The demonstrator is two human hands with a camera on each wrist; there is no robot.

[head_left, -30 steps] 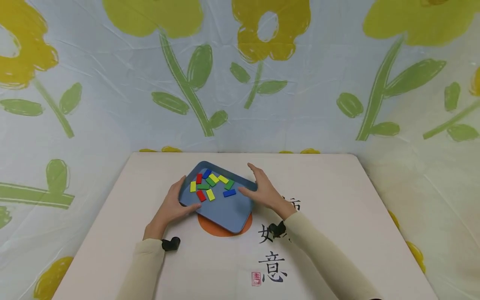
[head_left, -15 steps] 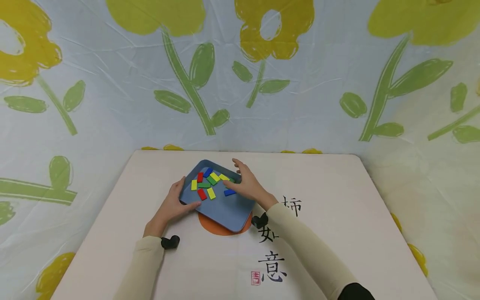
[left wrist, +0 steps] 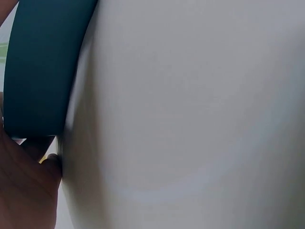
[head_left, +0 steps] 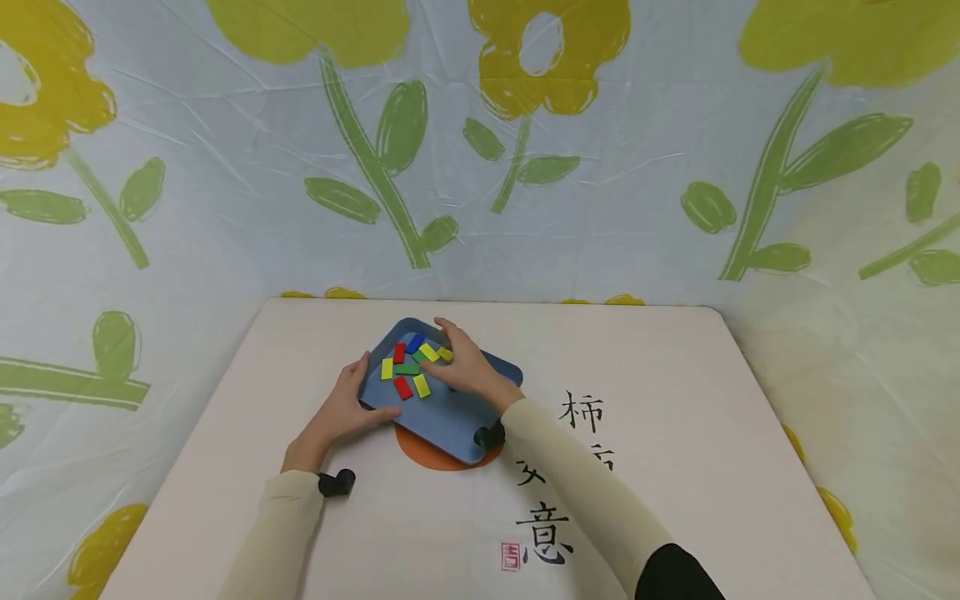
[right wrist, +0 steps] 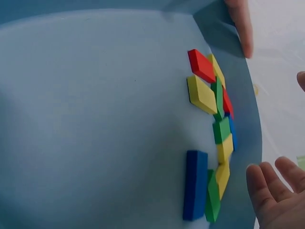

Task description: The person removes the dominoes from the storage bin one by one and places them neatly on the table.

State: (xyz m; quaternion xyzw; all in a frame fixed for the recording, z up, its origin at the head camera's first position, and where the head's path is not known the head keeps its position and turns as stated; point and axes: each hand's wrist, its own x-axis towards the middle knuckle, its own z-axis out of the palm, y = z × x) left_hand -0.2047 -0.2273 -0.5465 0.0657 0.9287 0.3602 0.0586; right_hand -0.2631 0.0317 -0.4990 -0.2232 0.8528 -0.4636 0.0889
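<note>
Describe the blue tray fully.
The tray is blue-grey, rectangular with rounded corners and low raised walls, plastic-looking. It is askew, partly covering an orange printed shape; whether flat or slightly lifted is unclear. Red, yellow, green and blue blocks lie in it. The left hand grips its left corner; the right hand is over it.

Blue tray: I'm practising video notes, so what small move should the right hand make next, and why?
Perhaps pinch a nearby yellow block with the right hand: it hovers over the blue tray, seemingly holding nothing, while the left hand grips the tray.
</note>
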